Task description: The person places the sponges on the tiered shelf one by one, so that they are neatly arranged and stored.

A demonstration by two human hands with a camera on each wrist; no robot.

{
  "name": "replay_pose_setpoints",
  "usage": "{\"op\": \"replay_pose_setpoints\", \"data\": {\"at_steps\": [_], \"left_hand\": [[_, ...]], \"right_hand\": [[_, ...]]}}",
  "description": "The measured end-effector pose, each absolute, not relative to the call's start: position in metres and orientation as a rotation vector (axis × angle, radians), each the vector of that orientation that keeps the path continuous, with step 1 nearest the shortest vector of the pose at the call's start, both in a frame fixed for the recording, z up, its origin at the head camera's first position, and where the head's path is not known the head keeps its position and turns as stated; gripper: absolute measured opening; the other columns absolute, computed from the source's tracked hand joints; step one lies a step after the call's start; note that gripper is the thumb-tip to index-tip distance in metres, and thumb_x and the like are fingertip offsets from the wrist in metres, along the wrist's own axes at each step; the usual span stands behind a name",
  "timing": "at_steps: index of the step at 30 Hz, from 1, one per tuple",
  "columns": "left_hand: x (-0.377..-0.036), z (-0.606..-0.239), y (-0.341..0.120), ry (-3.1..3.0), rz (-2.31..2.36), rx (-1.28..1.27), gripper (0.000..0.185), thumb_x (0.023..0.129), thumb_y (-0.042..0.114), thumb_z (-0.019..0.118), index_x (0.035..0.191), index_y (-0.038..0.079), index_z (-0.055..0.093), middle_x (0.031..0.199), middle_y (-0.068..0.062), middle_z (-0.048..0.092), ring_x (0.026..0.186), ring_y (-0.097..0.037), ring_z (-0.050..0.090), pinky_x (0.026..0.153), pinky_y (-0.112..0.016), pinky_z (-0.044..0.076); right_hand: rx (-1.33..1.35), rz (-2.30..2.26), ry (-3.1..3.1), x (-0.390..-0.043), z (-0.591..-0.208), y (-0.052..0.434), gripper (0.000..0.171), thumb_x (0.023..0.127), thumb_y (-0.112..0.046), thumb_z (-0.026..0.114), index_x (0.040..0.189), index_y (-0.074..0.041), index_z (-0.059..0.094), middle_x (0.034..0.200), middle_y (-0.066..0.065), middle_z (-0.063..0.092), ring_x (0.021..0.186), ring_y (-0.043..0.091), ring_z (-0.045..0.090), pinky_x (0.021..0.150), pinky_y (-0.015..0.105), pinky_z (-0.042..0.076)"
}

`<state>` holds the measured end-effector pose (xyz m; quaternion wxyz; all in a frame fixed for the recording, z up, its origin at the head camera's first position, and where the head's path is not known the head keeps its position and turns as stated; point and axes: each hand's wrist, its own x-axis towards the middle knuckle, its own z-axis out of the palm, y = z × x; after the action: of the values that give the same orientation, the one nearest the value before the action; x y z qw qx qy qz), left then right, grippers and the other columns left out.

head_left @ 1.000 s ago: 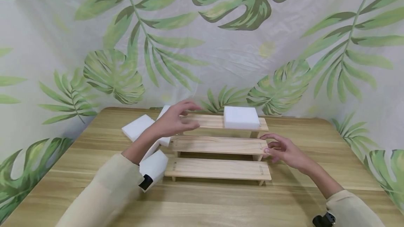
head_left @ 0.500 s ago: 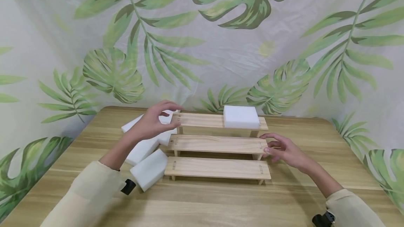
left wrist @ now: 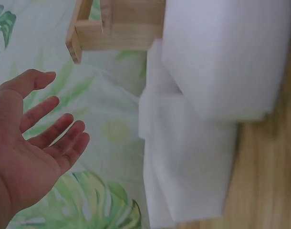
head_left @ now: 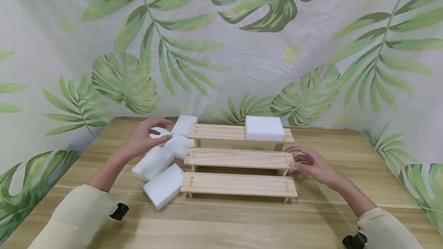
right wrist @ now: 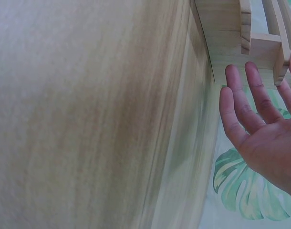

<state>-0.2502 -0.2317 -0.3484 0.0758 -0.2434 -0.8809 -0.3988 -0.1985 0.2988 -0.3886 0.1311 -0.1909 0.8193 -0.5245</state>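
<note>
A three-step wooden shelf (head_left: 238, 158) stands mid-table. One white foam block (head_left: 264, 128) lies on its top step at the right. Several more foam blocks (head_left: 153, 162) lie in a loose pile left of the shelf. My left hand (head_left: 162, 130) hovers over the back of that pile, fingers spread and holding nothing; the left wrist view shows the bare palm (left wrist: 36, 143) beside the blocks (left wrist: 222, 57). My right hand (head_left: 292, 158) rests with relaxed fingers against the right end of the middle step. In the right wrist view its straight fingers (right wrist: 253, 105) lie by the shelf end (right wrist: 241, 43).
The wooden table (head_left: 221, 222) is backed by a leaf-print cloth (head_left: 242, 49) on three sides. The nearest foam block (head_left: 164, 185) lies against the left end of the bottom step. Both lower steps carry nothing.
My left hand has drawn back leftward and down from the top step's left end to above the foam pile. The right hand has stayed put.
</note>
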Motion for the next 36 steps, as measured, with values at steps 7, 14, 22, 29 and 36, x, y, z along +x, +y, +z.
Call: {"op": "replay_pose_setpoints", "data": {"at_steps": [7,14,22,29,36], "left_hand": [[-0.258,-0.365,-0.262,-2.692,-1.166,-0.634,0.038,0.096,0.004,0.071,0.129,-0.012,0.061,0.13,-0.032,0.06,0.118,-0.05,0.058,0.094,-0.061,0.051],[-0.269,-0.381,-0.285,-2.725,-1.17,-0.534,0.04,0.097,0.005,0.07,0.129,-0.015,0.06,0.128,-0.035,0.062,0.117,-0.051,0.059,0.093,-0.059,0.051],[-0.278,-0.395,-0.299,-2.755,-1.109,-0.47,0.041,0.094,0.006,0.074,0.126,-0.017,0.061,0.129,-0.038,0.059,0.121,-0.054,0.054,0.095,-0.065,0.049],[-0.282,-0.4,-0.302,-2.843,-0.979,-0.404,0.048,0.091,0.012,0.079,0.125,-0.017,0.062,0.132,-0.04,0.057,0.126,-0.057,0.049,0.101,-0.068,0.043],[-0.289,-0.405,-0.306,-2.916,-0.897,-0.391,0.047,0.09,0.019,0.08,0.119,-0.016,0.066,0.127,-0.04,0.06,0.123,-0.057,0.052,0.101,-0.067,0.042]], "right_hand": [[-0.534,-1.512,2.398,-0.198,-0.389,0.299,0.049,0.104,-0.016,0.062,0.147,0.0,0.045,0.11,0.016,0.067,0.099,0.031,0.073,0.079,0.048,0.06],[-0.526,-1.504,2.393,-0.2,-0.39,0.3,0.05,0.104,-0.016,0.063,0.148,0.0,0.044,0.109,0.018,0.067,0.1,0.034,0.072,0.08,0.049,0.06],[-0.533,-1.499,2.39,-0.199,-0.39,0.3,0.05,0.104,-0.016,0.062,0.148,0.001,0.044,0.11,0.019,0.067,0.1,0.034,0.073,0.08,0.049,0.06],[-0.551,-1.524,2.368,-0.197,-0.387,0.299,0.051,0.105,-0.014,0.062,0.149,0.003,0.043,0.11,0.02,0.067,0.098,0.028,0.073,0.077,0.047,0.06],[-0.544,-1.525,2.368,-0.198,-0.388,0.3,0.051,0.104,-0.014,0.062,0.149,0.002,0.043,0.11,0.02,0.067,0.099,0.029,0.073,0.078,0.048,0.06]]}}
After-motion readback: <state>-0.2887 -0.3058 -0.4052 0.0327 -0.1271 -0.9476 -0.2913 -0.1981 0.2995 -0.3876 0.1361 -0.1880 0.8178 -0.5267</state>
